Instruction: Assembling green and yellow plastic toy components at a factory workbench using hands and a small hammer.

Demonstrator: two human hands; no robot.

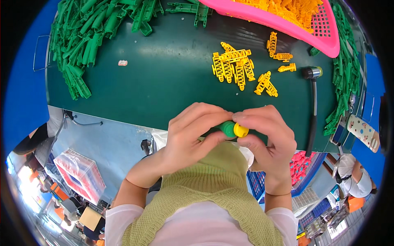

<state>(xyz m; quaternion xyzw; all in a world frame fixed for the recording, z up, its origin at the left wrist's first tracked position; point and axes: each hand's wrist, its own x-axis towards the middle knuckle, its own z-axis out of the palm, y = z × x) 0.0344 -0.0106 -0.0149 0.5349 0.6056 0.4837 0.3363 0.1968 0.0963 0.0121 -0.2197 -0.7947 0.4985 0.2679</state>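
Note:
My left hand (193, 133) is closed round a green plastic part (227, 128) at the table's near edge. In my right hand (269, 133), thumb and fingers pinch a yellow plastic part (241, 130) with a rounded end. The yellow end sits right against the green one; how far one goes into the other is hidden by my fingers. Beyond my hands lies a loose pile of yellow ladder-like plastic pieces (234, 63), with several more pieces (266, 84) to its right.
Green plastic parts (88, 37) heap at the far left, and another green heap (347, 69) lines the right edge. A pink basket (271, 22) of yellow pieces stands at the back. A mallet (314, 102) lies to the right on the dark green table (164, 78).

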